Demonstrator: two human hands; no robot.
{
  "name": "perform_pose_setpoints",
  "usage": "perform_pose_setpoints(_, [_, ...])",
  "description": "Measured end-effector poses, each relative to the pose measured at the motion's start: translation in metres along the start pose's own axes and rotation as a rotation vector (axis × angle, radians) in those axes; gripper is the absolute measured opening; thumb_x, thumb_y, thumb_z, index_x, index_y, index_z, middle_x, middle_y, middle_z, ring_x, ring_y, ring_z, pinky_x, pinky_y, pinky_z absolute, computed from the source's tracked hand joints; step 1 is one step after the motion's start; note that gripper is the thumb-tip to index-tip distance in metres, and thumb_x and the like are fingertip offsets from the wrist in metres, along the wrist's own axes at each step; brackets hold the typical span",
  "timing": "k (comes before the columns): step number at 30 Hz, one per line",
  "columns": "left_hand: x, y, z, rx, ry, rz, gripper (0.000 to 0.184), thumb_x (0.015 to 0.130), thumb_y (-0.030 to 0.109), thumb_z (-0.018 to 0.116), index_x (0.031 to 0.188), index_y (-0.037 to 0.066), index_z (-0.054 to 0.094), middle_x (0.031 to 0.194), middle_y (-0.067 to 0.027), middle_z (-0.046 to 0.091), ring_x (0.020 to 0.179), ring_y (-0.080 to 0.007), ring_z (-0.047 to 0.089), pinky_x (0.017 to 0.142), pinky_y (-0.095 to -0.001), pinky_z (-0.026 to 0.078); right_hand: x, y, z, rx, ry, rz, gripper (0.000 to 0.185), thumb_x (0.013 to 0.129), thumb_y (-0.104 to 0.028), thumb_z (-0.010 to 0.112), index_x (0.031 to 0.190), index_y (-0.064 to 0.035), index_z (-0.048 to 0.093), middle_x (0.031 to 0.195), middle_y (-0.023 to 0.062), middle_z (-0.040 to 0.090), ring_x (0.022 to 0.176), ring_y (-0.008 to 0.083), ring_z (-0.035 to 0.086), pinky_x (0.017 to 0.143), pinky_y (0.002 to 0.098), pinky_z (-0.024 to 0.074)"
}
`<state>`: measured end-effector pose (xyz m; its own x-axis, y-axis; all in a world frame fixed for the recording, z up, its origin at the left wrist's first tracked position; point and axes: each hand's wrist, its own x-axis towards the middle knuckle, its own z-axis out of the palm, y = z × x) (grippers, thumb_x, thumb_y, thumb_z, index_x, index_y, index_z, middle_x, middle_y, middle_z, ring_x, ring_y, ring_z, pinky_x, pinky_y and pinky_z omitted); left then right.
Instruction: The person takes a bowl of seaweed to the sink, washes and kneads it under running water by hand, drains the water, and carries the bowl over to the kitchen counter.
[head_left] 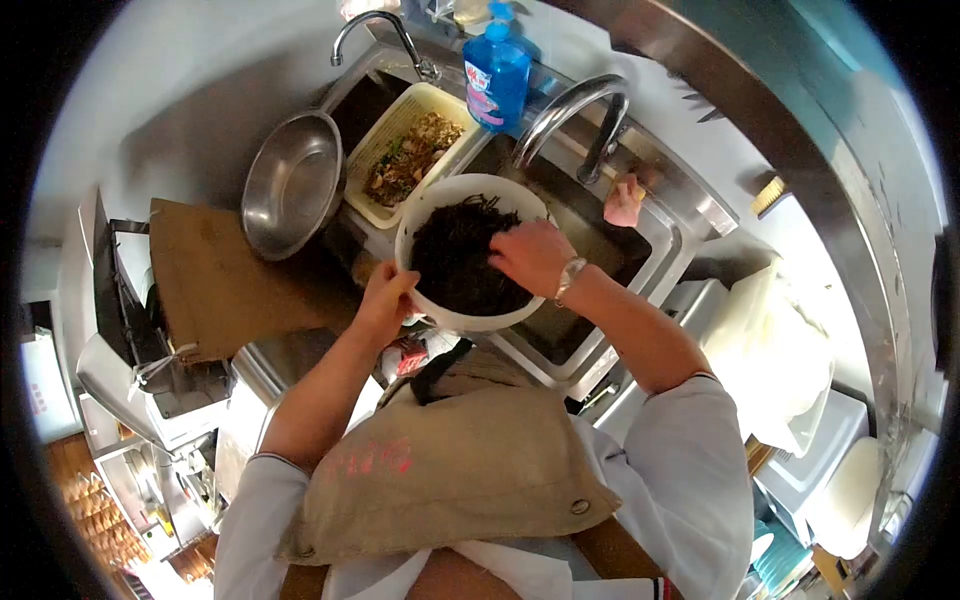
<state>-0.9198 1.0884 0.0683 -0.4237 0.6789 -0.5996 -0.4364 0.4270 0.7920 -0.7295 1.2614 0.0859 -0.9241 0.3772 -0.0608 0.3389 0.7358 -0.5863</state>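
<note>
Work is judged to be under way: dark strands point(458, 245) are gathered in the bowl point(467, 321), none is seen set aside, and how much is left cannot be told. They look thin, tangled, nearly black. The bowl is held over the sink's point(578, 212) left edge, gripped by the left hand point(384, 300); the right hand point(534, 256) is dipped among the strands, its closure hidden.

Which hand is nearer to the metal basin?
Left. The metal basin lies beyond and left of the left hand, which holds the white bowl; the right hand, reaching into that bowl, is farther right.
</note>
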Motion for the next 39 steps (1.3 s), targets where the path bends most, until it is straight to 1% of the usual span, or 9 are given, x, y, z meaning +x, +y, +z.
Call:
perform_pose_setpoints(4, [-0.010,0.007,0.006,0.004,0.027,-0.025,0.034,0.075,0.015,0.057,0.101,0.001,0.039,0.085,-0.0089,0.048,0.066,-0.0181,0.054,0.057,-0.0302,0.049,-0.004,0.032,-0.031,0.139,0.267,0.312,0.016,0.081,-0.021,0.051,0.089,-0.0117,0.061,0.077,0.0087,0.062,0.081,0.0302,0.059,0.074,0.0382,0.0460])
perform_pose_setpoints(7, [-0.009,0.010,0.006,0.020,0.006,-0.024,0.035,0.074,0.015,0.057,0.102,0.001,0.039,0.085,-0.0090,0.048,0.068,-0.0183,0.055,0.058,-0.0304,0.050,0.001,0.112,-0.031,0.014,0.328,0.630,0.022,0.080,-0.023,0.052,0.098,-0.0130,0.060,0.098,0.0073,0.061,0.092,0.0312,0.057,0.087,0.0403,0.0415])
perform_pose_setpoints(12, [-0.010,0.010,0.003,0.052,0.012,-0.056,0.037,0.074,0.016,0.058,0.102,0.001,0.039,0.086,-0.0096,0.047,0.067,-0.0181,0.055,0.059,-0.0302,0.050,0.021,0.193,-0.019,-0.452,0.641,0.501,0.034,0.085,-0.014,0.044,0.118,-0.0092,0.049,0.128,0.0066,0.041,0.111,0.0305,0.044,0.095,0.0457,0.0331])
perform_pose_setpoints(18, [-0.011,0.012,0.004,0.039,-0.012,-0.066,0.040,0.075,0.018,0.059,0.105,0.001,0.039,0.084,-0.0086,0.048,0.067,-0.0180,0.055,0.063,-0.0310,0.051,0.026,0.170,-0.053,-0.745,0.038,0.661,0.035,0.085,-0.014,0.044,0.119,-0.0108,0.050,0.125,0.0091,0.044,0.114,0.0279,0.043,0.094,0.0435,0.0326])
perform_pose_setpoints(24, [-0.010,0.009,-0.004,0.020,-0.045,-0.092,0.043,0.073,0.017,0.062,0.107,0.003,0.039,0.086,-0.0088,0.049,0.072,-0.0186,0.055,0.065,-0.0337,0.051,0.006,0.174,-0.024,-0.630,-0.015,0.752,0.041,0.085,-0.016,0.047,0.126,-0.0100,0.042,0.130,0.0084,0.040,0.116,0.0280,0.042,0.095,0.0447,0.0321])
perform_pose_setpoints(31, [-0.008,0.006,-0.007,0.066,-0.037,-0.083,0.041,0.074,0.019,0.061,0.105,0.003,0.039,0.087,-0.0096,0.048,0.071,-0.0196,0.055,0.064,-0.0329,0.052,-0.008,0.185,0.004,-0.288,0.182,0.746,0.050,0.083,-0.024,0.052,0.130,-0.0177,0.038,0.137,0.0124,0.029,0.131,0.0284,0.017,0.103,0.0447,0.0248])
perform_pose_setpoints(33, [-0.008,0.004,-0.007,0.051,-0.050,-0.049,0.041,0.075,0.020,0.060,0.105,0.003,0.039,0.087,-0.0101,0.048,0.070,-0.0199,0.056,0.064,-0.0327,0.052,-0.002,0.213,0.045,-0.228,0.202,0.660,0.044,0.083,-0.029,0.053,0.124,-0.0149,0.045,0.130,0.0111,0.040,0.126,0.0289,0.029,0.099,0.0442,0.0306])
perform_pose_setpoints(36, [-0.007,0.002,-0.007,0.052,-0.061,-0.037,0.041,0.075,0.021,0.060,0.105,0.004,0.038,0.087,-0.0107,0.048,0.071,-0.0201,0.056,0.064,-0.0327,0.052,-0.004,0.134,0.036,1.012,0.211,0.690,0.038,0.083,-0.036,0.052,0.112,-0.0121,0.057,0.109,0.0101,0.058,0.100,0.0267,0.055,0.083,0.0408,0.0441])
perform_pose_setpoints(39, [-0.007,0.000,-0.006,0.055,-0.052,-0.033,0.041,0.075,0.020,0.060,0.106,0.004,0.037,0.087,-0.0109,0.048,0.072,-0.0205,0.057,0.063,-0.0331,0.053,0.001,0.085,0.027,0.298,0.180,0.549,0.027,0.085,-0.031,0.050,0.097,-0.0101,0.061,0.090,0.0110,0.062,0.077,0.0269,0.060,0.068,0.0387,0.0473])
